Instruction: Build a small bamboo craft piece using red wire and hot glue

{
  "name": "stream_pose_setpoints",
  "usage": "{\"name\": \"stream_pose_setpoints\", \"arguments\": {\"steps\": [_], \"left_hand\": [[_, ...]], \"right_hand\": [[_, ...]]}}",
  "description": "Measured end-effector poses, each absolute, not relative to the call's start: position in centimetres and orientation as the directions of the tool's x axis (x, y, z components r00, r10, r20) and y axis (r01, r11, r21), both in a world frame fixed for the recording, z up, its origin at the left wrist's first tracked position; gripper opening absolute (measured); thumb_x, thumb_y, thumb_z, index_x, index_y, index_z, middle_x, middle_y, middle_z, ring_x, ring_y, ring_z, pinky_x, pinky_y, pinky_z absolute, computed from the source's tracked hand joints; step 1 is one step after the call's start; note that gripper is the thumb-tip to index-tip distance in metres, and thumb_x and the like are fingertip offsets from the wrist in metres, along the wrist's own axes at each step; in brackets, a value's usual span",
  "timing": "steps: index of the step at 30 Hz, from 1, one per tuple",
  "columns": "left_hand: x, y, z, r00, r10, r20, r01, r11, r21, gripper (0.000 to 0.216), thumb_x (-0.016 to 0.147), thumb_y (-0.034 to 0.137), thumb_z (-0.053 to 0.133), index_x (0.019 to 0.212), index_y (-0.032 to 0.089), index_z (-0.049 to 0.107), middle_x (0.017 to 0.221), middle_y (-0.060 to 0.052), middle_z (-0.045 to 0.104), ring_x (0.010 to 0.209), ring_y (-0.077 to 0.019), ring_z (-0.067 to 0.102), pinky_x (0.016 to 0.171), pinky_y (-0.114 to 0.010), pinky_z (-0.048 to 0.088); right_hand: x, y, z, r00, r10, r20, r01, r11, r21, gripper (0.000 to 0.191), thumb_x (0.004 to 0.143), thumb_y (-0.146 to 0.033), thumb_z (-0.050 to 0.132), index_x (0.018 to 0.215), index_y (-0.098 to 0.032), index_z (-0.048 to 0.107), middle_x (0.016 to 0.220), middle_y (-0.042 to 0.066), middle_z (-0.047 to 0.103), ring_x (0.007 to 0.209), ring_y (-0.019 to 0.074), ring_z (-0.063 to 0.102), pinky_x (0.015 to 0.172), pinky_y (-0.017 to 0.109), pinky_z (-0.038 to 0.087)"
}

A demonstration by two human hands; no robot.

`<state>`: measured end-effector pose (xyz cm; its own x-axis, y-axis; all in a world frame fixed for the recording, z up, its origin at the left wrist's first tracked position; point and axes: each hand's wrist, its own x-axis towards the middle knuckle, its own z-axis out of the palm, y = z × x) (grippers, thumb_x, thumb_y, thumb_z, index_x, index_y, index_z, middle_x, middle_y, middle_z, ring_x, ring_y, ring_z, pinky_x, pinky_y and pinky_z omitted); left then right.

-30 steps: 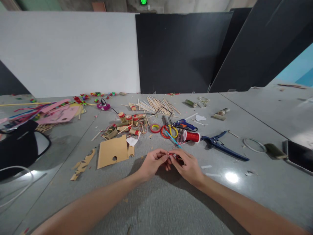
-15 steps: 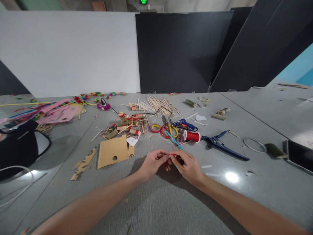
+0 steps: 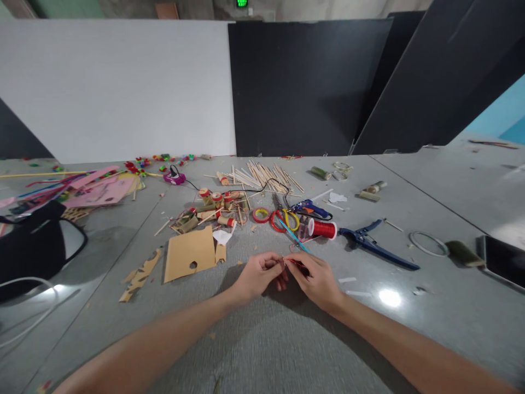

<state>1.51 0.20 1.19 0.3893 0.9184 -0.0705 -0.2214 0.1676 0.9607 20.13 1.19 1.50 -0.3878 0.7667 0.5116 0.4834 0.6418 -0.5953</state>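
Just above the grey table, my left hand (image 3: pixel 261 275) and my right hand (image 3: pixel 315 278) meet fingertip to fingertip. Both are closed in a pinch on a thin red thread (image 3: pixel 297 264), which shows mostly between the right thumb and fingers. What lies right at the left fingertips is too small to make out. Beyond the hands stands a spool of red thread (image 3: pixel 323 229) on its side. A light blue stick (image 3: pixel 293 235) slants toward the right hand, across the scissors (image 3: pixel 278 221) with red and yellow handles.
Left of the hands lie a cardboard piece (image 3: pixel 189 254) with a hole and several red-banded bamboo pieces (image 3: pixel 216 199). Thin wooden sticks (image 3: pixel 266 176), a tape roll (image 3: pixel 261 215), a blue glue gun (image 3: pixel 308 208) and dark blue pliers (image 3: pixel 369 242) lie farther off. Upright panels (image 3: pixel 307 87) stand behind.
Both hands stay in nearly the same place, still pinching at the thread. Their fingers shift only slightly, and the objects on the table keep their places.
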Motion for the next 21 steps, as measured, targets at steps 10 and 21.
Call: {"name": "stream_pose_setpoints", "arguments": {"steps": [10, 21], "left_hand": [[1.54, -0.1, 0.98, 0.399, 0.913, -0.081, -0.136, 0.147, 0.98, 0.034, 0.094, 0.054, 0.052, 0.091, 0.02, 0.053, 0.062, 0.004, 0.06, 0.047, -0.0095, 0.053, 0.047, -0.02, 0.039], [1.41, -0.21, 0.85, 0.433, 0.898, -0.083, -0.05, 0.115, 0.992, 0.033, 0.095, 0.047, 0.047, 0.075, 0.02, 0.05, 0.053, 0.005, 0.053, 0.046, -0.0103, 0.047, 0.048, -0.022, 0.034]], "right_hand": [[20.04, 1.28, 1.69, -0.422, 0.744, 0.519, 0.475, 0.668, -0.572, 0.014, 0.1, -0.026, 0.054, 0.101, -0.023, 0.067, 0.085, 0.003, 0.073, 0.076, 0.0181, 0.069, 0.074, 0.031, 0.056], [20.18, 1.28, 1.52, -0.444, 0.715, 0.54, 0.459, 0.699, -0.549, 0.013, 0.099, -0.025, 0.055, 0.1, -0.023, 0.067, 0.084, 0.002, 0.073, 0.076, 0.0176, 0.069, 0.077, 0.03, 0.056]]}}
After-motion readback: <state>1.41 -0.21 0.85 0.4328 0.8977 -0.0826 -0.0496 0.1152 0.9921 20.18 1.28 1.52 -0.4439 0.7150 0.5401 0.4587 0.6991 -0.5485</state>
